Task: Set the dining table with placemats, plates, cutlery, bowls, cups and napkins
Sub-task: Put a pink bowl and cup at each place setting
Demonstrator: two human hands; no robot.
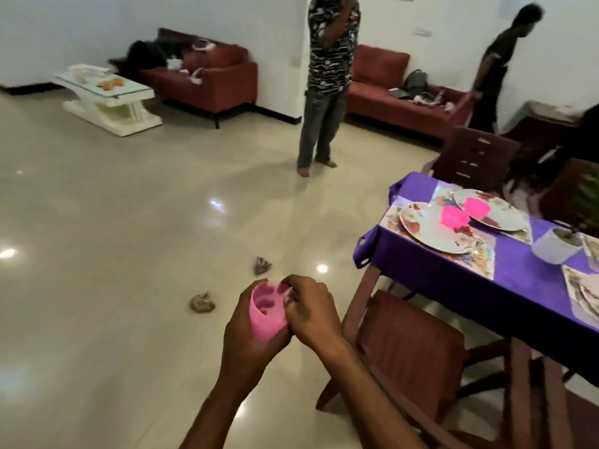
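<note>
The cup (266,314) is pink plastic, tipped so its mouth faces up at the camera. It is in the air over the floor, left of the desk (453,270). The left hand (246,332) has its grip curled around the cup from below. The right hand (311,312) pinches the rim, fingers reaching inside. Both arms stretch forward.

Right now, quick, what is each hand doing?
Left hand: holds the pink cup, fingers wrapped round its side.
Right hand: fingers curled at the cup's rim, pinching it.
</note>
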